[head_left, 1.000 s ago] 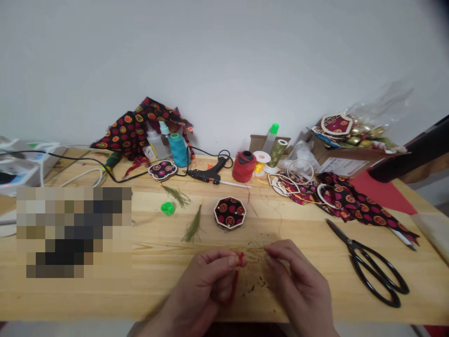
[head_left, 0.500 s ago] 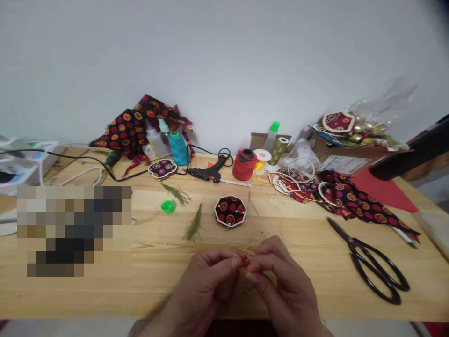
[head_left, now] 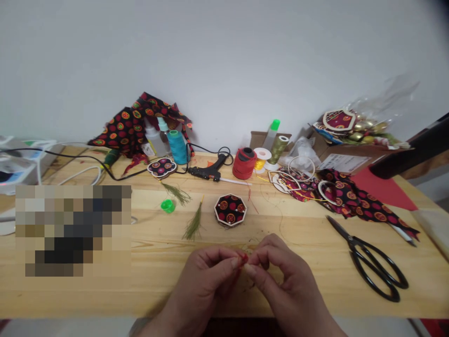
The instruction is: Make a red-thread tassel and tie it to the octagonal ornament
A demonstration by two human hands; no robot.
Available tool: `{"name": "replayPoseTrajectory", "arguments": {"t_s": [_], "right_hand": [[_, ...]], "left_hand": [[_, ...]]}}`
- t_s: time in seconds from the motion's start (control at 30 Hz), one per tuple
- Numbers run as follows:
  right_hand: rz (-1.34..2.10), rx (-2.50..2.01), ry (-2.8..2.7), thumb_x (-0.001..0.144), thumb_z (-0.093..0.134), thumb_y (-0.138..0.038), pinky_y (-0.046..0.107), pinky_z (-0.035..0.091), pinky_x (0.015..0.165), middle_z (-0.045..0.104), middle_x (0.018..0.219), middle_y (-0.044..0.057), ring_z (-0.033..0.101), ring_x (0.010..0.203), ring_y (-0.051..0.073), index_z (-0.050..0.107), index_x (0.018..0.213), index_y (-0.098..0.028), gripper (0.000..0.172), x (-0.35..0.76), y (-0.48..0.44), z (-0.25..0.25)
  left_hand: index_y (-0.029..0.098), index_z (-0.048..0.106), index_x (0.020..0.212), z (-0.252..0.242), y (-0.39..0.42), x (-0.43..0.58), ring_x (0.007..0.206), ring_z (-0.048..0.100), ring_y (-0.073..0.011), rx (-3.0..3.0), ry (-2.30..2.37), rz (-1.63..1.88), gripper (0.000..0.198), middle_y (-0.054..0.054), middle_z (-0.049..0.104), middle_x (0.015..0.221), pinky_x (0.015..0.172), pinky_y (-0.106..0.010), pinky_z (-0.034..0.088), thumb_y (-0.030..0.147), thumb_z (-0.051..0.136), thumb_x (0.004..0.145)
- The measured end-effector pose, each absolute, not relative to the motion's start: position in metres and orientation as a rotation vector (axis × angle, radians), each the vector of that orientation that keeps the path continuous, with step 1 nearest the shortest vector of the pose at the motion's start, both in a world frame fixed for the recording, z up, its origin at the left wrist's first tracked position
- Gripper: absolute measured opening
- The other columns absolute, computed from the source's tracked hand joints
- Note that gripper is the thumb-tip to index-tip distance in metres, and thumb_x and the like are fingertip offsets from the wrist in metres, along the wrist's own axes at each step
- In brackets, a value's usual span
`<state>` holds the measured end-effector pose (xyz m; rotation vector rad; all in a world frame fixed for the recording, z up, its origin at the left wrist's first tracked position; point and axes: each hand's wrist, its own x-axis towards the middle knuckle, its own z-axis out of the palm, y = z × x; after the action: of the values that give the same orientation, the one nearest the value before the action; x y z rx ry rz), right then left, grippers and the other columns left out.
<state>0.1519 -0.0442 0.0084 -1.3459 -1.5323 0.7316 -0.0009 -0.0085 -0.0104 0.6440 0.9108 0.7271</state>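
Note:
Between the fingertips of both hands is a small bundle of red thread (head_left: 244, 258), with red strands hanging down behind my left hand's thumb. My left hand (head_left: 210, 276) pinches the bundle between thumb and forefinger. On its other side, the thumb and forefinger of my right hand (head_left: 286, 274) are closed on the thread's end, whose detail is too small to make out. Just beyond the hands lies an octagonal ornament (head_left: 230, 210) with dark patterned fabric in a pale frame. Two green thread tassels (head_left: 194, 222) lie left of it, near a green cap (head_left: 167, 205).
Large black scissors (head_left: 368, 260) lie at the right. Toward the wall are a glue gun (head_left: 206, 172), a red thread spool (head_left: 244, 164), a teal thread cone (head_left: 177, 147) and patterned fabric (head_left: 358, 194). A pixelated patch hides part of the left side.
My right thumb and forefinger have moved slightly and closed nearer to the red thread. My left hand keeps its pinch almost unmoved. The items on the table stay put.

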Motion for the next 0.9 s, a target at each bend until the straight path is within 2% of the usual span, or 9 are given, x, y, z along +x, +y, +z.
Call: {"name": "replayPoseTrajectory", "arguments": {"t_s": [0.17, 0.23, 0.37, 0.57, 0.73, 0.9], "right_hand": [[0.503, -1.334, -1.435, 0.09, 0.052, -0.01, 0.025, 0.046, 0.067, 0.062, 0.085, 0.001, 0.059, 0.079, 0.014, 0.066, 0.096, -0.023, 0.02, 0.153, -0.044, 0.003], [0.364, -1.357, -1.402, 0.089, 0.054, -0.009, 0.026, 0.045, 0.071, 0.061, 0.089, 0.001, 0.057, 0.083, 0.015, 0.065, 0.099, -0.024, 0.021, 0.155, -0.045, -0.003], [0.325, -1.326, -1.43, 0.085, 0.059, -0.006, 0.028, 0.045, 0.073, 0.059, 0.087, 0.001, 0.055, 0.084, 0.016, 0.065, 0.095, -0.024, 0.021, 0.157, -0.046, -0.016], [0.429, -1.218, -1.435, 0.08, 0.066, -0.006, 0.027, 0.046, 0.069, 0.058, 0.079, -0.001, 0.054, 0.079, 0.016, 0.069, 0.091, -0.024, 0.021, 0.148, -0.047, -0.011], [0.429, -1.22, -1.469, 0.079, 0.067, -0.006, 0.026, 0.045, 0.063, 0.057, 0.07, -0.002, 0.052, 0.072, 0.015, 0.072, 0.085, -0.024, 0.019, 0.143, -0.045, -0.003], [0.444, -1.23, -1.483, 0.079, 0.064, -0.004, 0.026, 0.045, 0.062, 0.055, 0.066, -0.002, 0.051, 0.07, 0.015, 0.067, 0.075, -0.02, 0.017, 0.143, -0.044, 0.001]], "left_hand": [[0.013, 0.071, 0.06, -0.008, -0.006, 0.001, 0.043, 0.023, -0.0058, 0.515, 0.85, 0.715, 0.018, 0.009, 0.037, 0.041, 0.042, -0.02, 0.017, 0.027, 0.079, 0.066], [0.012, 0.07, 0.059, -0.007, -0.004, 0.001, 0.042, 0.02, -0.0052, 0.458, 0.811, 0.699, 0.018, 0.01, 0.033, 0.041, 0.041, -0.02, 0.015, 0.026, 0.08, 0.065], [0.011, 0.068, 0.058, -0.008, -0.002, 0.0, 0.042, 0.016, -0.0047, 0.407, 0.773, 0.678, 0.02, 0.011, 0.029, 0.042, 0.041, -0.02, 0.013, 0.025, 0.08, 0.065], [0.012, 0.069, 0.058, -0.01, -0.004, 0.001, 0.042, 0.025, -0.0056, 0.477, 0.789, 0.713, 0.019, 0.008, 0.036, 0.041, 0.043, -0.021, 0.019, 0.026, 0.079, 0.068], [0.014, 0.073, 0.061, -0.008, -0.008, 0.001, 0.043, 0.029, -0.006, 0.542, 0.874, 0.742, 0.017, 0.007, 0.041, 0.042, 0.045, -0.02, 0.022, 0.028, 0.082, 0.065], [0.015, 0.073, 0.06, -0.009, -0.008, 0.0, 0.046, 0.034, -0.0066, 0.643, 0.923, 0.762, 0.015, 0.005, 0.05, 0.047, 0.047, -0.02, 0.025, 0.028, 0.081, 0.066]]}}
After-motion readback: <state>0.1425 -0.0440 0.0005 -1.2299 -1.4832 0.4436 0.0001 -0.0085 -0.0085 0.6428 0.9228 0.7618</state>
